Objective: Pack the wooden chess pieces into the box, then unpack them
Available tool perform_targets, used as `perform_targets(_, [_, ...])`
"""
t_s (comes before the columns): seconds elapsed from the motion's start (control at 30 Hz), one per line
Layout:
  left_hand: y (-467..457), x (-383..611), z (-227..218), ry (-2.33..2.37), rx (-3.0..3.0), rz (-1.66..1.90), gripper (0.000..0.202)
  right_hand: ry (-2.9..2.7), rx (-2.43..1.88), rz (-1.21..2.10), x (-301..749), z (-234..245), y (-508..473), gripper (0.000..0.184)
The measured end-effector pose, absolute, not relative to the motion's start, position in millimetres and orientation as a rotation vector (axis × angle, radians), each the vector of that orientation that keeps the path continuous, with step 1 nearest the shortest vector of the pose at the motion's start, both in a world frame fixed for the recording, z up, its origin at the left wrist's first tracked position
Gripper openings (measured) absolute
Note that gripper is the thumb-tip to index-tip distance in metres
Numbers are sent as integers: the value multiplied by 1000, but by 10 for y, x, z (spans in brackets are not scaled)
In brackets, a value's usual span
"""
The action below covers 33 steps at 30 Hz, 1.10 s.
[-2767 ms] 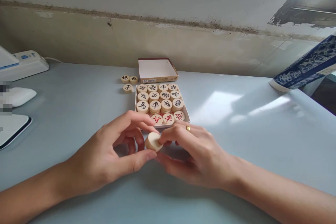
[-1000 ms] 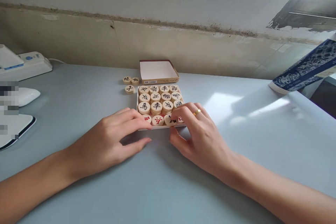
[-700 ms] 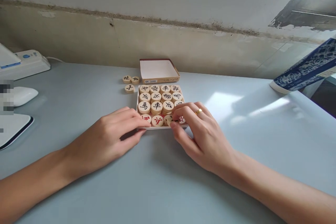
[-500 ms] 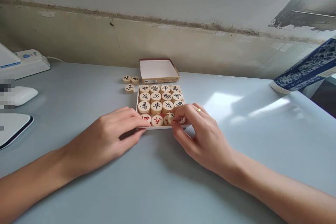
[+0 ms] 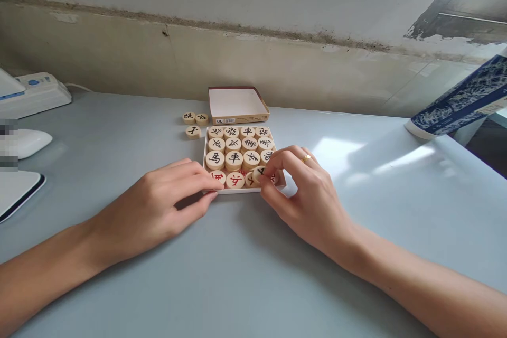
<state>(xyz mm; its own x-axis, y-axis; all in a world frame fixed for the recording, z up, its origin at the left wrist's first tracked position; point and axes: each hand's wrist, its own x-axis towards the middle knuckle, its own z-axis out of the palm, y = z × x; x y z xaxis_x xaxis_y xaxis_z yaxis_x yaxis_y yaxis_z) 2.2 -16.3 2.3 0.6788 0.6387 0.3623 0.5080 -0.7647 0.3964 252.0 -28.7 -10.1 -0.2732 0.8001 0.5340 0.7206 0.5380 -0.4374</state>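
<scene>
A shallow white box (image 5: 204, 154) filled with round wooden chess pieces sits mid-table. Most pieces bear black characters; the near row shows red ones, such as the red-marked piece (image 5: 235, 180). My right hand (image 5: 307, 198), wearing a gold ring, pinches a black-marked chess piece (image 5: 259, 173) tilted over the box's near right corner. My left hand (image 5: 164, 206) lies on the table with fingers stretched out, its fingertips touching the box's near left corner.
The empty box lid (image 5: 237, 105) stands just behind the box, with three loose pieces (image 5: 193, 122) to its left. White devices (image 5: 29, 96) lie along the left edge. A blue patterned book (image 5: 459, 99) leans at the far right.
Earlier both hands held one piece in front of the box. My right hand carried it to the box's near right corner; my left hand flattened against the box's near left corner.
</scene>
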Motion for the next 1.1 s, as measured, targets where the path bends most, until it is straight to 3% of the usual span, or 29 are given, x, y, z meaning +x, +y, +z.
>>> perform_targets(0.2, [-162,16,18,934,2626,717,22,-2076,-1147,150,2532,-104,-281,20])
perform_targets(0.37, [-162,17,16,932,2635,720,24,-2075,-1169,66,2524,-107,-283,14])
perform_targets(1.1, [-165,4,40,919,2654,684,23,-1992,-1285,173,2541,-118,-283,15])
